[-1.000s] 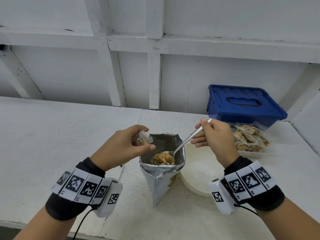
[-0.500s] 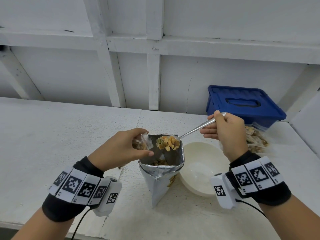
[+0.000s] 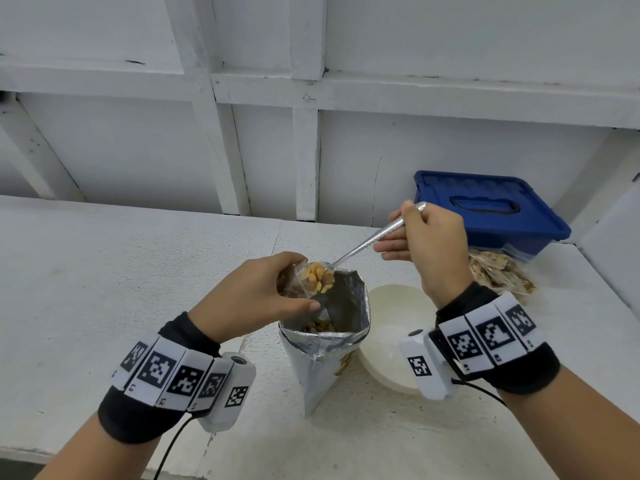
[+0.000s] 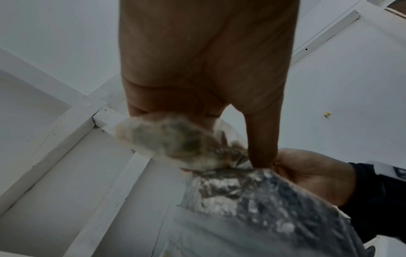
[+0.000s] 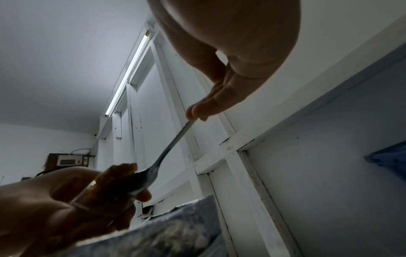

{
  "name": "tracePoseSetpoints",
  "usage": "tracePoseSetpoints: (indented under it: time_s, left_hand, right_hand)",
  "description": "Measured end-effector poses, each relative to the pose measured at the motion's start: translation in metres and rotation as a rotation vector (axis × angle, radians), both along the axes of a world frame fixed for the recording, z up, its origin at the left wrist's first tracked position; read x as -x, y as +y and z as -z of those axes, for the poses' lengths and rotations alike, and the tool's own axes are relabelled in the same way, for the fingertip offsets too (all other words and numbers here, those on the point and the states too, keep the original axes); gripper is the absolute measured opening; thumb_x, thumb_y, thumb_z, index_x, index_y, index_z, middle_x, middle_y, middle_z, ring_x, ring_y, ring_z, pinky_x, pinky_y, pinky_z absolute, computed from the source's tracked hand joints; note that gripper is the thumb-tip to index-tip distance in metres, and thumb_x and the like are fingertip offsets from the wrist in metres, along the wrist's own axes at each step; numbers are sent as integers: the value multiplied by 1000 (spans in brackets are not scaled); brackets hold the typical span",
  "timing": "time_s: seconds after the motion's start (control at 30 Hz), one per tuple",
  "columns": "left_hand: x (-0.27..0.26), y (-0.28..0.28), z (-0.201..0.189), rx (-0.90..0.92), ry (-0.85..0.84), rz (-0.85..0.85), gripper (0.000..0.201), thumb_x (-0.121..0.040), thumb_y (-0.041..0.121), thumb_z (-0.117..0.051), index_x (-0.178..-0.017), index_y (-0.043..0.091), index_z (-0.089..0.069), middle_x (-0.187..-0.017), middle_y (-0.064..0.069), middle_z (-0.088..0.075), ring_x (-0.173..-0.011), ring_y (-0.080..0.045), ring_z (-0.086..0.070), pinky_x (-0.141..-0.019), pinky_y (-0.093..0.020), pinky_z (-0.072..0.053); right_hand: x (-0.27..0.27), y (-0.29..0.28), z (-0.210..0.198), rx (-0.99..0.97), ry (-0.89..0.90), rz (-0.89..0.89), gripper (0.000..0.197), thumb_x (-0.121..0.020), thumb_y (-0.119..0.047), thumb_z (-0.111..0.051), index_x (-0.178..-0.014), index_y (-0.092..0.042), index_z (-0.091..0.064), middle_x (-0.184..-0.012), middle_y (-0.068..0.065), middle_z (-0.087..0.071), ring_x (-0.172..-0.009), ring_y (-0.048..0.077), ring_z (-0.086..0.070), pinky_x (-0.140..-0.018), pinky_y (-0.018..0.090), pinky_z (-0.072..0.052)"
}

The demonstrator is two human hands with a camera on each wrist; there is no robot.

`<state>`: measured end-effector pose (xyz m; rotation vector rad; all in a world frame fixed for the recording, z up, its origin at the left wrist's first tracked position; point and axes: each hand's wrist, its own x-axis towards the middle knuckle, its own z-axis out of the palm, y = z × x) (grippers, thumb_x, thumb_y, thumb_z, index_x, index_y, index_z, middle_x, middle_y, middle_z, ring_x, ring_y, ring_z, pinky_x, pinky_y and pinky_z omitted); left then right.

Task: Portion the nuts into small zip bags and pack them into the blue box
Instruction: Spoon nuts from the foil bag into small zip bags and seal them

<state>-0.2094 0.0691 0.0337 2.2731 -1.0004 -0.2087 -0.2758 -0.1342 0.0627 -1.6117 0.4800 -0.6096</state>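
Observation:
My left hand (image 3: 263,296) pinches a small clear zip bag (image 3: 294,282) just above the left rim of the open foil nut bag (image 3: 329,344). My right hand (image 3: 426,244) grips the handle of a metal spoon (image 3: 370,240). The spoon's bowl, heaped with nuts (image 3: 317,277), sits at the zip bag's mouth. More nuts lie deep inside the foil bag. The left wrist view shows the small zip bag (image 4: 167,139) blurred under my fingers, against the foil bag (image 4: 252,200). From the right wrist, the spoon (image 5: 167,151) slants down to the nuts (image 5: 116,175). The blue box (image 3: 485,209) stands shut at the back right.
A white bowl (image 3: 384,351) sits right of the foil bag. Several filled zip bags (image 3: 498,275) lie piled in front of the blue box. The white table (image 3: 104,271) runs left, with a white panelled wall (image 3: 311,133) behind it.
My right hand lifted the loaded spoon out of the foil bag and carried it up and left to the zip bag's mouth. The left hand has stayed beside the foil bag's rim.

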Motion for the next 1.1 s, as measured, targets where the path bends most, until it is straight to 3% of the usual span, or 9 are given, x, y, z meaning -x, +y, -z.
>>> tracePoseSetpoints:
  time_s: [0.07, 0.17, 0.27, 0.37, 0.43, 0.63, 0.83, 0.97, 1.1]
  left_hand:
    - [1, -1, 0, 23, 10, 11, 82, -55, 70, -60, -123, 24, -51, -93, 21, -55, -85, 10, -52, -69, -3, -41]
    - [2, -3, 2, 53, 19, -2, 87, -50, 73, -49, -123, 25, -51, -93, 23, -54, -87, 10, -53, -71, -5, -44]
    - [2, -6, 5, 103, 32, -30, 81, -54, 71, -54, -122, 26, -50, -95, 22, -56, -89, 8, -55, -74, -8, -47]
    - [2, -8, 7, 151, 57, -68, 60, -70, 51, -73, -119, 25, -51, -94, 26, -55, -88, 8, -56, -75, -8, -47]
    - [2, -7, 8, 196, 75, -90, 49, -73, 39, -73, -115, 26, -51, -94, 23, -57, -86, 7, -58, -73, -8, -47]
    - [0, -4, 9, 305, 162, -117, 36, -76, 30, -72, -104, 31, -50, -88, 15, -62, -79, 8, -58, -64, -7, -44]
    - [-3, 0, 11, 305, 180, -116, 36, -70, 44, -71, -99, 43, -49, -90, 15, -63, -83, 5, -58, -68, -8, -44]
    - [-6, 5, 12, 316, 172, -144, 39, -73, 40, -70, -107, 34, -52, -93, 16, -63, -85, 7, -58, -70, -6, -45]
    - [-9, 9, 11, 340, 131, -188, 39, -72, 44, -64, -107, 31, -54, -96, 15, -64, -90, -5, -61, -77, -19, -49]
  right_hand:
    - [-2, 3, -2, 29, -13, -8, 29, -98, -18, -41, -74, -12, -57, -62, 12, -64, -46, 12, -64, -45, 22, -53]
    - [-2, 9, -5, 111, -49, -20, 28, -98, -19, -41, -74, -15, -56, -63, 11, -64, -48, 12, -65, -46, 23, -54]
    - [0, 16, -10, 258, -109, -32, 26, -98, -22, -41, -77, -16, -55, -62, 6, -63, -52, 14, -66, -50, 26, -56]
    - [2, 22, -16, 364, -192, -38, 23, -97, -23, -42, -85, -10, -56, -64, 2, -62, -55, 12, -66, -51, 25, -56]
    - [5, 23, -19, 431, -270, -27, 21, -97, -21, -43, -85, -10, -57, -64, 2, -63, -55, 10, -66, -50, 25, -55]
    - [9, 18, -25, 469, -398, 10, 21, -98, -19, -43, -85, -9, -58, -66, 4, -64, -56, 8, -67, -51, 28, -57]
    - [12, 9, -26, 445, -420, 66, 23, -98, -21, -42, -85, -10, -58, -66, 2, -65, -56, 9, -67, -51, 27, -55]
    - [16, -1, -22, 468, -415, 104, 22, -98, -20, -42, -87, -9, -58, -66, -2, -64, -56, 6, -66, -51, 19, -53]
    - [22, -2, -4, 500, -280, -41, 16, -96, -21, -43, -91, -11, -55, -70, 0, -64, -59, 9, -66, -56, 22, -56]
